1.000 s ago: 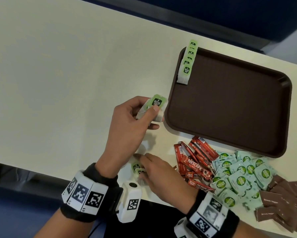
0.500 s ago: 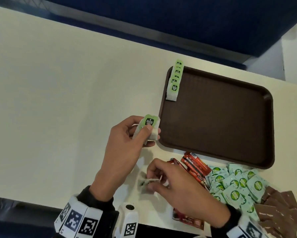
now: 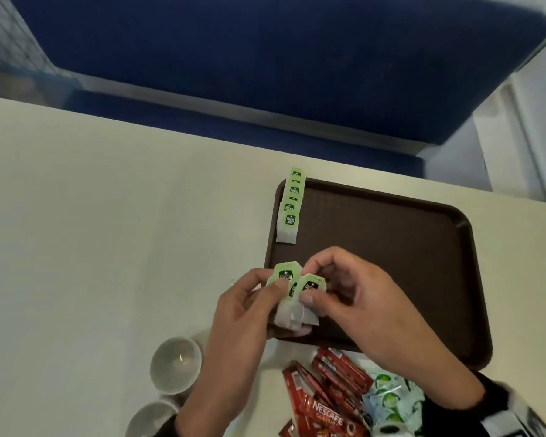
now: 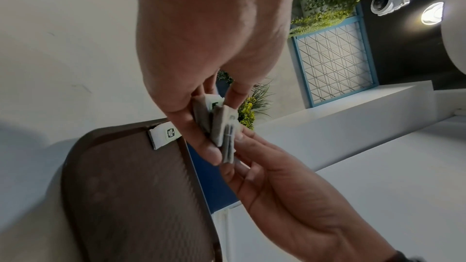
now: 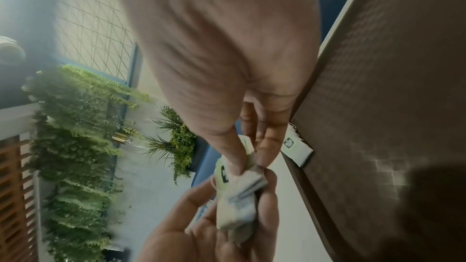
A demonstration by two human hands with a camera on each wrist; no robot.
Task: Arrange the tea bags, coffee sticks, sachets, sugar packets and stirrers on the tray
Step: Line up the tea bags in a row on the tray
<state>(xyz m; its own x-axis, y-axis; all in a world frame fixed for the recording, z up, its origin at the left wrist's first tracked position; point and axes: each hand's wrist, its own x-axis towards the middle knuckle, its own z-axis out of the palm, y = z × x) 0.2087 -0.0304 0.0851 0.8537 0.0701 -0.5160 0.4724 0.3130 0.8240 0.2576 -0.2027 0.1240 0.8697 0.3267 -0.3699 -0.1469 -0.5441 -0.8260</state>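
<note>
From the head view, the brown tray (image 3: pixel 391 247) sat near the table's far edge, its floor mostly bare. A row of tea bags (image 3: pixel 290 209), about six, leaned along its left rim. Left hand (image 3: pixel 243 313) and right hand (image 3: pixel 353 298) both pinched a bunch of three tea bags (image 3: pixel 293 298) over the near-left corner. Two cups (image 3: pixel 174 367), red coffee sticks (image 3: pixel 325 402) and green sachets (image 3: pixel 391 402) lay nearby.

Left wrist view: fingers (image 4: pixel 201 142) clamped the bags.

Right wrist view: thumb and fingers (image 5: pixel 234 158) nipped the tags.

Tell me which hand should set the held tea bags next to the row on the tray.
Probably the right hand: it already hovers over the dark brown plastic tray, pinching the green-tagged tea bags with the left hand, which sits outside the rim. The row of tea bags lies just beyond.
</note>
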